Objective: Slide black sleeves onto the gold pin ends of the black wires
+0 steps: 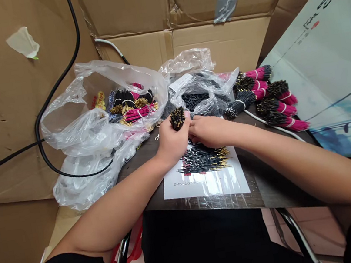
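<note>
Head view: the left hand (172, 144) is curled around a bundle of black gold-tipped wires (178, 118), held nearly upright. The right hand (210, 131) lies almost flat beside it, though whether it grips anything is hard to tell. Loose wires (202, 159) fan across a printed sheet (205, 186) just below the hands; a careless wrist could scatter them off the tabletop (256, 185).

The left forearm (117, 206) and right forearm (300, 170) angle inward, bare, meeting at the hands. The left hand (172, 143) stands curled with its grip closed, while the right hand (210, 131) lies palm down, its fingers (195, 122) stretched across to touch the left hand.
</note>
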Available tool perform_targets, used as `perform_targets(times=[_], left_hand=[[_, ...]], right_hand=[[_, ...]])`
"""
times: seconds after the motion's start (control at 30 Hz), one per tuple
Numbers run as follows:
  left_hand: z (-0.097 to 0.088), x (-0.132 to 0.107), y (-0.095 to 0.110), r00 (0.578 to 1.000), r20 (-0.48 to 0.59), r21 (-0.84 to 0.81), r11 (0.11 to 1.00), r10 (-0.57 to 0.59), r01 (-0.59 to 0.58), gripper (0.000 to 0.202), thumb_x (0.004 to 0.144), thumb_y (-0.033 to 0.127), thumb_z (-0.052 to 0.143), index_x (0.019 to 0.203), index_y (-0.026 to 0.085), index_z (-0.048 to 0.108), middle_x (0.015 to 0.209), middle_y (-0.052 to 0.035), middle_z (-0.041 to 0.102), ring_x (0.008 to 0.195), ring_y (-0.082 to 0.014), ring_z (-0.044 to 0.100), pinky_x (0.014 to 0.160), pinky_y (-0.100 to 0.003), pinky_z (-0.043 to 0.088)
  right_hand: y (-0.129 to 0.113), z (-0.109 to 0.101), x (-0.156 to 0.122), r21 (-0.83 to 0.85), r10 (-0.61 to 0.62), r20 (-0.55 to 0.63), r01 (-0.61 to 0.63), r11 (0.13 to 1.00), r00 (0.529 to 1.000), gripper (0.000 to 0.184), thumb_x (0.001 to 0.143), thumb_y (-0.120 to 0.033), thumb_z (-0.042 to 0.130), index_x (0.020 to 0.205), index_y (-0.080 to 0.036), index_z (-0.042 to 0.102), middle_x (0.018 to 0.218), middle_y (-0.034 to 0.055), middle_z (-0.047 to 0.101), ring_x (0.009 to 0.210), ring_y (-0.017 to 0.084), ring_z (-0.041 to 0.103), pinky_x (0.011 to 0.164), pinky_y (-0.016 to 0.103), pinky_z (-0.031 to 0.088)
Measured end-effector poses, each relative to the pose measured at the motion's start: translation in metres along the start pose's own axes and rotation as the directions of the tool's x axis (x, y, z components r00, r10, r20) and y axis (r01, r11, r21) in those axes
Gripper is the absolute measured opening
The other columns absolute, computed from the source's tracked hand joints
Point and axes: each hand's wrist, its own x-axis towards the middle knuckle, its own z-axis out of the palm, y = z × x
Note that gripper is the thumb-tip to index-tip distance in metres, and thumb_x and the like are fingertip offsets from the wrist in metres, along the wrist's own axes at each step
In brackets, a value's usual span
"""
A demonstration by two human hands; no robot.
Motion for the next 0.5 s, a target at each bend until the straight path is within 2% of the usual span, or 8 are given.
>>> perform_targets(times=[0.13,0.3,0.4,0.5], left_hand=[[-0.002,-0.001,0.003,0.999,0.053,0.024,1.000,0.004,-0.005,0.039,0.089,0.049,0.048,0.072,0.014,0.053,0.057,0.0014,0.044,0.057,-0.0070,0.042,0.054,-0.022,0.038],[-0.002,-0.001,0.007,0.988,0.151,0.107,0.994,-0.027,0.011,0.035,0.088,0.043,0.051,0.072,0.012,0.057,0.062,0.0001,0.051,0.060,-0.0077,0.046,0.057,-0.023,0.038],[-0.001,-0.004,0.009,0.963,0.266,0.138,0.990,-0.034,-0.003,0.030,0.086,0.039,0.054,0.076,0.012,0.059,0.067,-0.0002,0.055,0.064,-0.0084,0.048,0.060,-0.022,0.038],[0.001,-0.008,0.011,0.929,0.368,0.148,0.989,-0.034,-0.022,0.032,0.083,0.041,0.057,0.071,0.012,0.055,0.063,0.0019,0.051,0.060,-0.0069,0.043,0.056,-0.020,0.033]], right_hand=[[0.002,-0.001,-0.005,-0.020,-0.030,0.010,0.031,0.999,0.999,0.025,0.071,-0.002,0.050,0.091,-0.013,0.060,0.093,0.0102,0.060,0.093,0.022,0.048,0.080,0.034,0.043],[0.004,-0.011,-0.032,-0.001,0.031,-0.064,-0.031,1.000,0.997,0.010,0.083,-0.011,0.045,0.089,-0.016,0.052,0.094,0.0088,0.055,0.091,0.020,0.045,0.078,0.033,0.043],[0.001,-0.018,-0.055,0.123,0.123,-0.192,-0.100,0.987,0.974,0.008,0.085,-0.011,0.044,0.085,-0.018,0.046,0.090,0.0060,0.053,0.086,0.018,0.045,0.075,0.031,0.042],[-0.007,-0.018,-0.071,0.288,0.243,-0.348,-0.144,0.947,0.905,0.005,0.089,-0.013,0.043,0.088,-0.019,0.044,0.088,0.0039,0.053,0.080,0.015,0.047,0.073,0.029,0.041]])
